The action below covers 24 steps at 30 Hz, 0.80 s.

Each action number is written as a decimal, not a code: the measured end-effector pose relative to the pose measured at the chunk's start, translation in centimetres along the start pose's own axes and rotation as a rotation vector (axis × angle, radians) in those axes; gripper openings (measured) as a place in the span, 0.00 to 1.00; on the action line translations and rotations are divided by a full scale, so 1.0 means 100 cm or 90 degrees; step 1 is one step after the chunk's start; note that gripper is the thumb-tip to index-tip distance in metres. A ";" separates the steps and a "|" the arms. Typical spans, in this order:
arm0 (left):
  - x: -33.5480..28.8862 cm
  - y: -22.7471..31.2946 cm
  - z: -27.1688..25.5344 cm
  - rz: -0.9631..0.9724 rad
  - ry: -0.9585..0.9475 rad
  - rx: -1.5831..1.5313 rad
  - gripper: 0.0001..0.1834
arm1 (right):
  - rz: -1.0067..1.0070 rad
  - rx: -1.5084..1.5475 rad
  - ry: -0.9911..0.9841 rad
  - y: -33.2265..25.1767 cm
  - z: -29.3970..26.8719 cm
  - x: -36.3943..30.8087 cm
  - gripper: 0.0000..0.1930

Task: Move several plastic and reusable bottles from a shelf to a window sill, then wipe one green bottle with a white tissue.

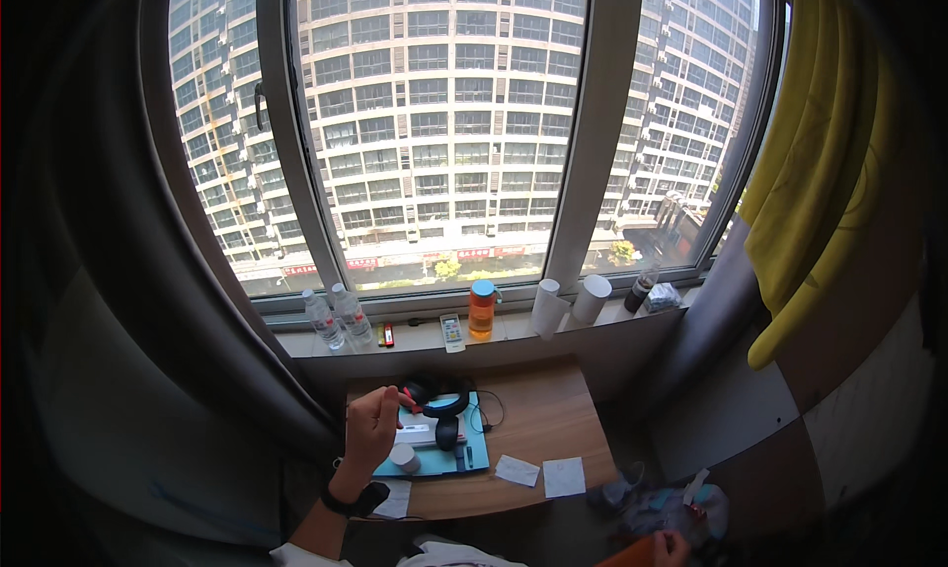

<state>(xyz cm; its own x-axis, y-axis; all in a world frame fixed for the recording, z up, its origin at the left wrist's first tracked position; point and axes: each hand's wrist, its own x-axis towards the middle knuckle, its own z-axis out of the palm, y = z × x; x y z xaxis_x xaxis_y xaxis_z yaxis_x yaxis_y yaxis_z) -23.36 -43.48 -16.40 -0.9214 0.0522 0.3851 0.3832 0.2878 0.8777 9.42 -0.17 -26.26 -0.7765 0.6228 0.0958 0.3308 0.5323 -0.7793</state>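
Observation:
My left hand (369,431), wearing a dark wristband, is raised over the left part of a wooden table (553,399). Its fingers are curled closed; a small red bit shows by the fingertips, and I cannot tell whether it is held or belongs to the things behind. Beyond the hand, black headphones (446,432) with a cable rest on a light-blue folder or board (415,463). A white round container (404,456) stands beside the wrist. At the lower right edge, my right hand (671,547) is partly cut off, its fingers curled; whatever is inside is hidden.
Paper slips (564,476) lie along the table's near edge. On the windowsill stand water bottles (322,319), a remote control (452,333), an orange bottle (481,310), white paper rolls (592,300) and a dark drink bottle (640,290). Plastic bags (681,513) sit at the lower right; a yellow cloth (815,172) hangs above.

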 end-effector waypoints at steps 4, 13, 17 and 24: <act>-0.045 0.061 0.039 0.054 -0.178 0.020 0.15 | -0.059 0.041 0.019 -0.015 -0.012 -0.003 0.20; -0.120 0.126 0.164 0.110 -0.481 -0.069 0.19 | 0.222 0.164 0.119 0.072 -0.081 -0.078 0.14; -0.151 0.156 0.224 0.149 -0.570 -0.109 0.08 | 0.267 0.108 0.201 0.092 -0.136 -0.137 0.18; -0.198 0.198 0.294 0.220 -0.702 -0.113 0.21 | 0.248 0.072 0.336 0.121 -0.199 -0.222 0.20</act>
<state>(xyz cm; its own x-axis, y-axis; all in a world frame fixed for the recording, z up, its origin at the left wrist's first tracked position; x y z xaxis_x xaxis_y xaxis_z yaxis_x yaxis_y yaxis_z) 0.52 -10.75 -15.03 -0.2909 0.9283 0.2315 0.5478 -0.0368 0.8358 41.29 3.84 -25.51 -0.2350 0.9700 0.0621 0.4538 0.1660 -0.8755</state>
